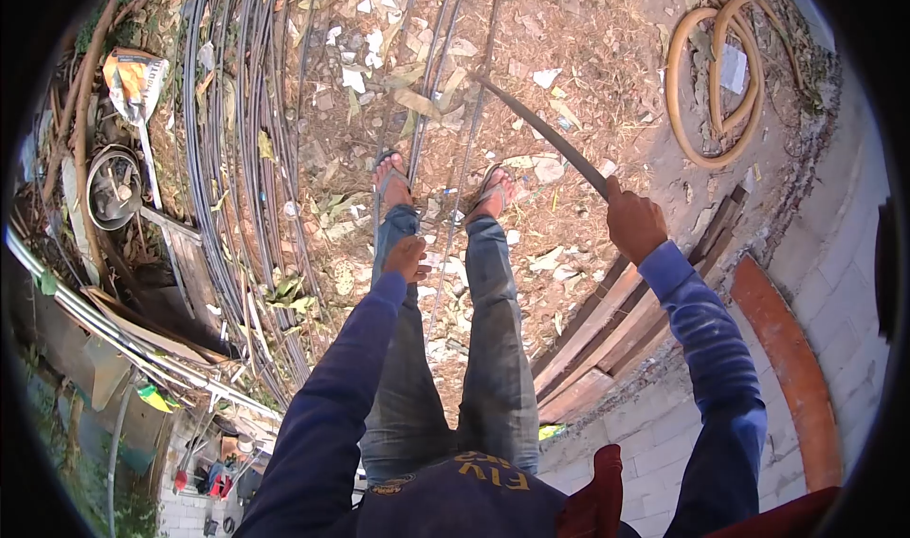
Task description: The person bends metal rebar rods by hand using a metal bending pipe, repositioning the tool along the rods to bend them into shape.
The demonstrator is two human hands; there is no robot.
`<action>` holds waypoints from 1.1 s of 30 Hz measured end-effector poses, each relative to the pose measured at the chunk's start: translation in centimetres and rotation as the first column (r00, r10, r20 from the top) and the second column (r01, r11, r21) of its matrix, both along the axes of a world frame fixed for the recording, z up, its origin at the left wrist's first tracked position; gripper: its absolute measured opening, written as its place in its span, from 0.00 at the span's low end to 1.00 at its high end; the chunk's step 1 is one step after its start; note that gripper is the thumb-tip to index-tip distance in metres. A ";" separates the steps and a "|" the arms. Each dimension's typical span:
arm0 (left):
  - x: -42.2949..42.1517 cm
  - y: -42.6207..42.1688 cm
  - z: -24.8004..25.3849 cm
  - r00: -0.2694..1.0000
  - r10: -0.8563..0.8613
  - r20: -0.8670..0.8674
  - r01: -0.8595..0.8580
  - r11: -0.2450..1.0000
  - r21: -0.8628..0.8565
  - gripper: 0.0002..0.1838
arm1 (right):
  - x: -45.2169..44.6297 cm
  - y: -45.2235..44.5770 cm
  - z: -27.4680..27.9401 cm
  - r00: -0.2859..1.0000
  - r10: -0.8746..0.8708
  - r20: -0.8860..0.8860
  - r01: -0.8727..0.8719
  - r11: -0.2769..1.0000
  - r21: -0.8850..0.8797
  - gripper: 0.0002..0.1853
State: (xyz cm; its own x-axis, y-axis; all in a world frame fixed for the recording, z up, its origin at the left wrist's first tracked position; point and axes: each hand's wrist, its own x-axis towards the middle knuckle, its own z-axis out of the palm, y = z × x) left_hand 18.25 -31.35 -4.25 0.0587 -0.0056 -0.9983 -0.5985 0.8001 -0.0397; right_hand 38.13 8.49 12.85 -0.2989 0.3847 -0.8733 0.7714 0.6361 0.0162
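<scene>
Item: bar (545, 130), one, reaching out from the right hand (637, 220), which is clamped on its near end, probably to leave the length free. Left hand (406, 259), one: fingers curled; cannot tell whether around anything. Left of it: rods (251, 111), uncounted; bag (133, 85), one. Beyond the right hand: hose (675, 92), one, looped, presumably for storage.
</scene>
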 end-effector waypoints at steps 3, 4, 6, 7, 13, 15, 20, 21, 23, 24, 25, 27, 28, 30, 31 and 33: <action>-0.3 -0.9 1.3 0.999 -0.052 -0.014 0.051 0.998 -0.025 0.29 | -0.9 2.8 -0.1 0.988 -0.097 -0.117 0.078 0.984 -0.158 0.18; -0.4 -0.5 2.5 0.999 -0.043 -0.018 0.043 0.999 -0.011 0.29 | -1.8 3.9 0.9 0.983 -0.173 -0.061 0.155 0.961 -0.230 0.18; -0.6 0.4 4.4 0.999 -0.023 -0.027 0.024 0.999 0.028 0.31 | -3.3 5.8 2.6 0.950 -0.305 0.064 0.308 0.886 -0.347 0.18; -0.1 0.2 4.6 1.000 -0.019 -0.022 0.020 0.999 0.029 0.31 | -2.4 5.2 2.3 0.936 -0.347 0.048 0.344 0.884 -0.316 0.20; 1.6 -0.7 6.3 0.999 -0.035 0.000 0.035 0.998 0.048 0.29 | -0.6 2.0 0.5 0.916 -0.399 -0.040 0.374 0.885 -0.277 0.21; 1.8 -0.4 7.5 1.000 0.017 -0.009 -0.017 0.998 0.054 0.31 | 1.7 1.6 -1.5 0.882 -0.432 -0.186 0.355 0.871 -0.338 0.23; 0.7 -0.3 13.1 1.000 -0.010 0.028 0.009 1.000 0.029 0.32 | -2.8 -0.7 3.6 0.046 -0.929 0.367 0.876 -0.139 -0.462 0.18; 0.6 -1.1 13.5 0.999 -0.015 0.031 0.014 1.000 0.026 0.32 | -3.4 -2.0 4.2 -0.006 -0.928 0.373 0.875 -0.186 -0.447 0.17; 0.7 -3.3 13.8 1.000 -0.001 0.031 0.000 1.000 0.027 0.31 | -5.3 -3.9 5.4 -0.134 -0.918 0.374 0.868 -0.291 -0.403 0.12; 0.7 -3.7 13.7 0.999 0.017 0.034 -0.018 1.000 0.017 0.31 | -5.2 -4.0 5.3 -0.205 -0.888 0.411 0.832 -0.379 -0.406 0.11; 0.7 -4.0 13.6 0.999 0.033 0.036 -0.034 0.999 0.007 0.31 | -4.9 -4.4 4.7 -0.273 -0.851 0.449 0.786 -0.466 -0.405 0.10; 0.8 -3.9 13.6 0.997 0.065 0.037 -0.065 0.998 -0.001 0.31 | -4.5 -4.9 3.3 -0.383 -0.754 0.534 0.677 -0.622 -0.393 0.08; 0.7 -3.3 13.4 0.996 0.078 0.036 -0.078 0.997 0.002 0.31 | -4.5 -5.1 2.8 -0.400 -0.729 0.555 0.645 -0.654 -0.394 0.08; 0.4 -1.9 13.1 0.992 0.111 0.058 -0.112 0.993 0.027 0.32 | -4.8 -5.7 2.0 -0.432 -0.672 0.601 0.574 -0.719 -0.391 0.09; 0.3 -0.6 13.1 0.988 0.129 0.084 -0.134 0.990 0.050 0.32 | -5.1 -6.1 1.9 -0.461 -0.631 0.624 0.526 -0.761 -0.380 0.09; 0.3 2.7 12.7 0.980 0.133 0.147 -0.152 0.980 0.125 0.33 | -5.9 -6.9 2.0 -0.498 -0.574 0.651 0.440 -0.813 -0.381 0.09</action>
